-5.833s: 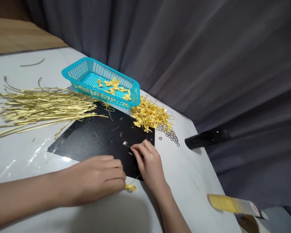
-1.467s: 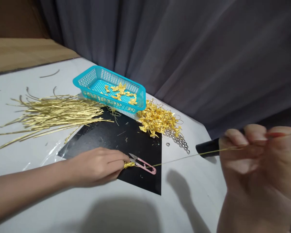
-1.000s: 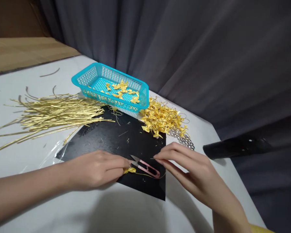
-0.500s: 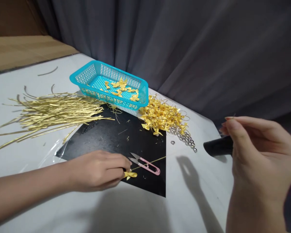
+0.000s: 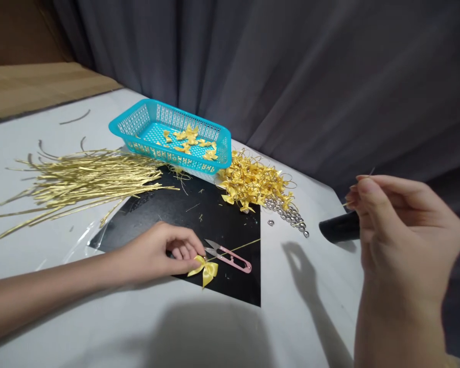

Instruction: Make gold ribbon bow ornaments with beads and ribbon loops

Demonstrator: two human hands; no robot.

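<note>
My left hand (image 5: 164,253) rests low over the black mat (image 5: 230,214), thumb and forefinger pinching a yellow ribbon bow (image 5: 207,270) at its knot. A small bead sits by the fingertips. Thin gold cord (image 5: 249,244) stretches from the bow across the mat, passing pink-handled thread snips (image 5: 233,259) that lie just right of the bow. Raised at the right, my right hand (image 5: 402,225) has thumb and fingers closed on a thin cord; a short dark end pokes up above the fingertips. Most of that cord's run between the hands cannot be made out.
A blue basket (image 5: 170,158) with several yellow bows stands at the back. Right of it lie a heap of corded bows (image 5: 253,179) and silvery beads (image 5: 287,213). Gold cords (image 5: 95,176) spread at left. A black cylinder (image 5: 339,227) is partly behind my right hand.
My left hand has rolled its palm side into view, and the bow now faces up with its loops and tails showing. My right hand has risen slightly, still pinching the cord.
</note>
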